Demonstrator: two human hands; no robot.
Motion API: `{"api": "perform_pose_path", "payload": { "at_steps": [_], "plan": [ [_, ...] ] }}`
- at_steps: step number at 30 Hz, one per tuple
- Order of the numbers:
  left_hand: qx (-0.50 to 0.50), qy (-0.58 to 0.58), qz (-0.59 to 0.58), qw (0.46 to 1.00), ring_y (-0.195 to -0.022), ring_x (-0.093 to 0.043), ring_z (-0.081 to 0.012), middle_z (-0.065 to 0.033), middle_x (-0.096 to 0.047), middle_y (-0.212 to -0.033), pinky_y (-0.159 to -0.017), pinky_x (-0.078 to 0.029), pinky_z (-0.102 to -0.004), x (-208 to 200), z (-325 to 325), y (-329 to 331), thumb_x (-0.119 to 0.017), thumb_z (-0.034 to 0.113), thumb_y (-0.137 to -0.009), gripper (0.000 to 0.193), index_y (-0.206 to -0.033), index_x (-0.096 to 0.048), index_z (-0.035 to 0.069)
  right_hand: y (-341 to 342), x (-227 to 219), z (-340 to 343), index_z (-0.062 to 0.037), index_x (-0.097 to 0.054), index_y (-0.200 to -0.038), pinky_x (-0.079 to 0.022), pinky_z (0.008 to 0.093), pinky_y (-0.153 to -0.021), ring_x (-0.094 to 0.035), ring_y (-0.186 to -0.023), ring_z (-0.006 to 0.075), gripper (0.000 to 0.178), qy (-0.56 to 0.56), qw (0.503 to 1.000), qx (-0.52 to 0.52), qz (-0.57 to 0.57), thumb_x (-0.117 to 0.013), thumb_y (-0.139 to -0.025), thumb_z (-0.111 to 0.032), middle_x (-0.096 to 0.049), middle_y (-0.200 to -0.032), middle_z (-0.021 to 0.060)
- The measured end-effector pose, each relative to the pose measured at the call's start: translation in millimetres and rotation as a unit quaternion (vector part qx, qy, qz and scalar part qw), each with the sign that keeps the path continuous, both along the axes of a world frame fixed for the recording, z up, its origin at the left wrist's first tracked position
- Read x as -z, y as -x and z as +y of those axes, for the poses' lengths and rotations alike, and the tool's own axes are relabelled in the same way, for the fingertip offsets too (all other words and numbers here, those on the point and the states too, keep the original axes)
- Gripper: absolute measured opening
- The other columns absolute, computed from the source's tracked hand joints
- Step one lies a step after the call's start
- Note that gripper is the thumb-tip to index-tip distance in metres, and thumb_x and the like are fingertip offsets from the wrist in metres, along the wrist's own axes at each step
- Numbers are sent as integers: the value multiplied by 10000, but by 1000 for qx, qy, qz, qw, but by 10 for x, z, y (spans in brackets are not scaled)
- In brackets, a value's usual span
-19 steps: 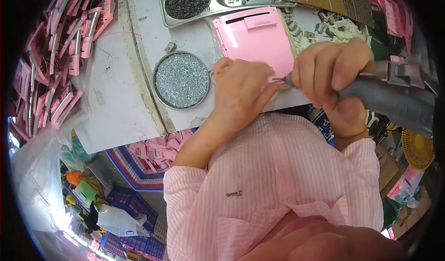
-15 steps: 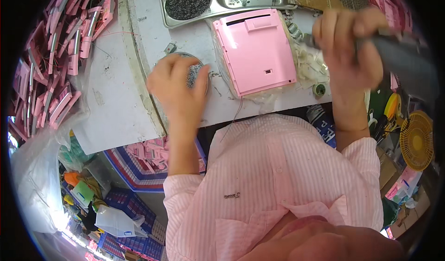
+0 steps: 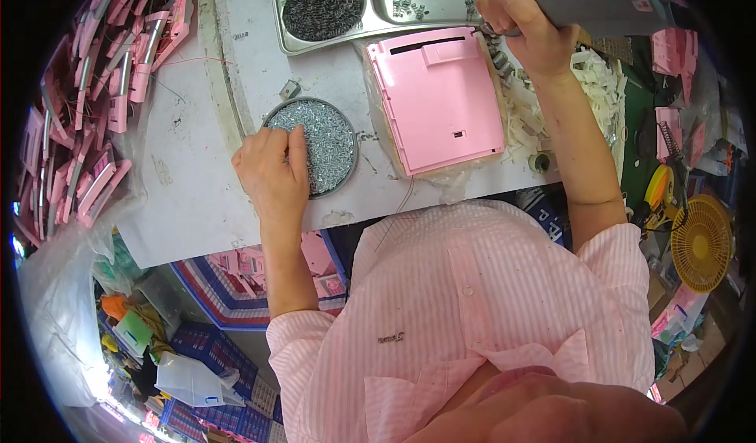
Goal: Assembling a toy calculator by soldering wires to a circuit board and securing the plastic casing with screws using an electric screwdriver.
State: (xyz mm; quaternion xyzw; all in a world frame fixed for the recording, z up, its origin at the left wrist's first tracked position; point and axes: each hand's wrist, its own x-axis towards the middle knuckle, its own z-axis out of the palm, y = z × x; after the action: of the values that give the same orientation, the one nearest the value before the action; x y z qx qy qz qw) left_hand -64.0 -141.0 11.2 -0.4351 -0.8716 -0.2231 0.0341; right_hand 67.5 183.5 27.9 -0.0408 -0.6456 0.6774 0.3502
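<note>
My right hand [image 3: 529,25] grips a dark grey electric screwdriver [image 3: 594,3], held almost level. Its tip end, mostly covered by my fingers, is at the far right corner of a pink plastic casing [image 3: 437,100]. That casing lies on clear plastic film, with a long slot near its far edge and a small square hole near its front. My left hand [image 3: 274,174] is closed, its fingers curled over the left rim of a round dish [image 3: 353,159] full of small silver screws [image 3: 324,140]. Whatever those fingers hold is hidden.
Behind the casing stands a metal tray [image 3: 370,37] with small springs in its compartments. White plastic parts [image 3: 594,88] lie heaped at the right, near a green tape roll [image 3: 539,162]. Pink parts [image 3: 118,73] are piled far left. A small metal block [image 3: 290,89] sits by the dish.
My right hand has carried the screwdriver left and away from me to the casing's far right corner. My left hand has drawn back from over the screws to the dish's rim, its fingers closing.
</note>
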Motion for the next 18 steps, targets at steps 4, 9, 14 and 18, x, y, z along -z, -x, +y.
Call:
{"api": "perform_pose_path", "payload": {
  "at_steps": [4,9,14,18],
  "plan": [
    [14,-39,-8,999,-676,-568,-303,-104,-568,-695,-638,-410,-392,-60,91,55,-726,111,-883,208,-749,-594,24,24,-135,42,-81,-431,-904,-402,269,-476,-451,-505,122,202,41,998,-23,-46,-629,-915,-117,-471,-615,46],
    [75,-124,-58,988,-754,-636,-278,-76,-669,-806,-737,-436,-364,-86,270,-168,-796,62,-775,146,-823,-658,64,-157,-748,-28,-165,-533,-1093,-353,275,-668,-467,-685,106,161,44,980,-179,67,-571,-993,-285,-475,-670,-88],
    [160,-199,-56,965,-743,-615,-186,6,-688,-892,-801,-386,-360,-115,445,-494,-833,131,-755,211,-911,-692,136,-116,-826,-679,-190,-499,-1073,-388,256,-592,-507,-625,77,242,51,955,-284,68,-638,-975,-362,-526,-660,-97],
    [183,-232,-36,955,-738,-601,-153,28,-686,-930,-804,-371,-363,-48,467,-560,-825,150,-775,264,-998,-684,131,-129,-812,-840,-190,-485,-1031,-407,239,-519,-545,-566,70,306,57,952,-294,60,-704,-952,-388,-561,-644,-90]
  ]
}}
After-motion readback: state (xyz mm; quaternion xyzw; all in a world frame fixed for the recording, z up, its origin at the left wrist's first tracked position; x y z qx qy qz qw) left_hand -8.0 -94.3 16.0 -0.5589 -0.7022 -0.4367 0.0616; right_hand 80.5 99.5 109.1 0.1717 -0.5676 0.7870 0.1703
